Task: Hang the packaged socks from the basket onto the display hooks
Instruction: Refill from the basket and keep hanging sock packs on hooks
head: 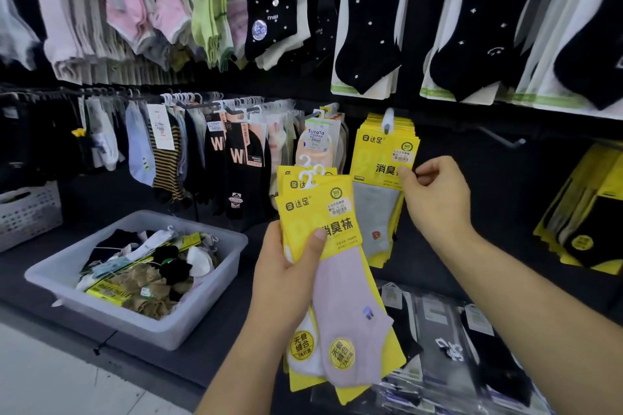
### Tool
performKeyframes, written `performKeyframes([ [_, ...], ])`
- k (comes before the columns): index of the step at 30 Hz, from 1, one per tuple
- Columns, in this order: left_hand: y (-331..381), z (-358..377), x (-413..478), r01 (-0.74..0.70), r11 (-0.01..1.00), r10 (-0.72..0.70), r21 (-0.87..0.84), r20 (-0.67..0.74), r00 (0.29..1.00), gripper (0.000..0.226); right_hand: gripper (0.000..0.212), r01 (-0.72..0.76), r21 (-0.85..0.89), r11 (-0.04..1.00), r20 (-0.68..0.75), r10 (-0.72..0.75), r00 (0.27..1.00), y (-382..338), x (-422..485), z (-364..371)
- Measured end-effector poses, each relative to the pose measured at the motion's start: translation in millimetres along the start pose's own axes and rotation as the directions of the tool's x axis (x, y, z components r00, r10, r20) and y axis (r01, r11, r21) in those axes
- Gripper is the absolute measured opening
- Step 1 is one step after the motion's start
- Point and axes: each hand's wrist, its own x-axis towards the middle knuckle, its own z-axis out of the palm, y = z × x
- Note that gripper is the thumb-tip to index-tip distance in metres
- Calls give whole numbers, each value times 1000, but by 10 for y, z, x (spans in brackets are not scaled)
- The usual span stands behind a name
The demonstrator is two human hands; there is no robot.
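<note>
left hand point(290, 280) clamped on packs point(340, 296), long axis upright, hangers up | right hand point(438, 199) pinching hung packs point(381, 158) | hook point(387, 120) up-right of held packs, nearer right hand | basket point(188, 323) left, not yet empty

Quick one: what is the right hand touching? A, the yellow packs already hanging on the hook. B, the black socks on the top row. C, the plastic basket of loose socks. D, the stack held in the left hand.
A: the right hand pinches the front of the hanging yellow packs, while the left hand grips its own stack and the basket sits apart at the left.
</note>
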Motion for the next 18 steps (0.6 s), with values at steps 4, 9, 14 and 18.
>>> performKeyframes([
  [4, -8, 76, -17, -8, 1000, 8, -18, 2, 1000, 31, 40, -49, 193, 980, 298, -11, 955, -180, -420, 21],
  [9, -9, 124, -25, -20, 997, 22, -81, 27, 999, 49, 25, -50, 202, 978, 416, -40, 908, -275, -595, 23],
  [14, 3, 132, -33, 19, 992, -14, -122, 36, 999, 36, 19, -92, 257, 962, 348, -4, 937, -312, -488, -79],
  [18, -22, 114, -10, 37, 997, -37, -73, -5, 999, 1, 17, -33, 377, 926, 216, -53, 975, -362, -395, -219],
])
